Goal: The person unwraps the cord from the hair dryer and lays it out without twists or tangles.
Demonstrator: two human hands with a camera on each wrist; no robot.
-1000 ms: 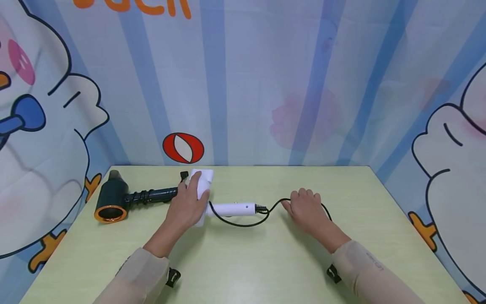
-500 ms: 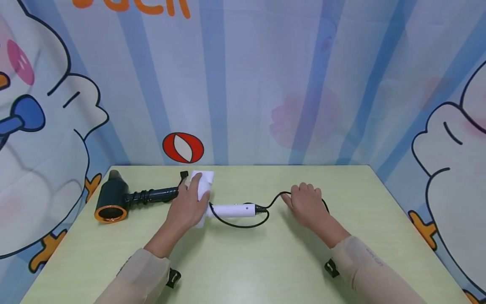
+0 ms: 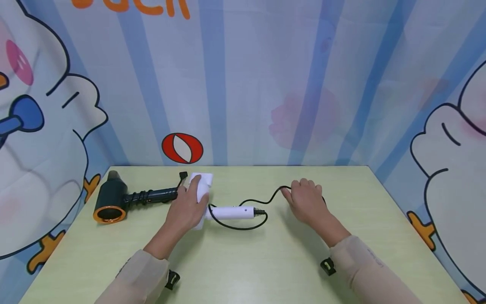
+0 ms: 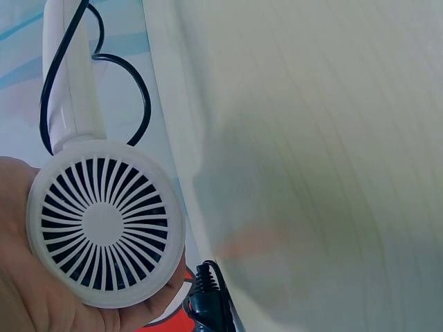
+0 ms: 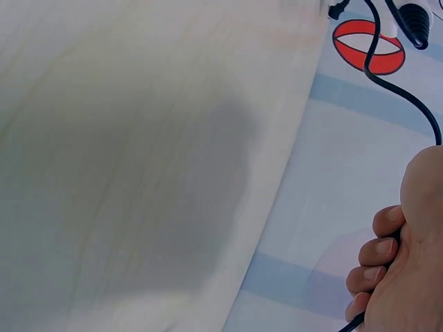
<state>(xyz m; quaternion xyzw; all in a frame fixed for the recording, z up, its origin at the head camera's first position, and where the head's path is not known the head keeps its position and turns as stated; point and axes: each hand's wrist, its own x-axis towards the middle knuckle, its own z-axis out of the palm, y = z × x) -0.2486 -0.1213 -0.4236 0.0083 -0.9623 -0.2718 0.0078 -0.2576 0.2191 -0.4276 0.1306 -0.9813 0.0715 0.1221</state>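
Note:
My left hand (image 3: 187,209) grips the head of a white hair dryer (image 3: 233,212), whose handle points right across the table. In the left wrist view the round slotted grille (image 4: 104,225) faces the camera, with the palm and fingers around its edge. A black cord (image 3: 265,203) leaves the handle's end, loops back toward the head, then runs right along the handle's far side. Farther right, my right hand (image 3: 308,202) holds this cord. The right wrist view shows the fingers (image 5: 374,251) curled over it, the cord coming out on both sides of the fist.
A dark green hair dryer (image 3: 110,192) with an orange-rimmed end lies at the left, its own cord wound round its handle (image 3: 152,196). Its plug (image 3: 184,174) sticks up beside my left hand. The table's (image 3: 243,270) back edge meets a printed curtain (image 3: 247,84).
My right hand has moved slightly away from me with the cord. The cord section near the handle's end has shifted to the handle's far side. My left hand stays on the white hair dryer.

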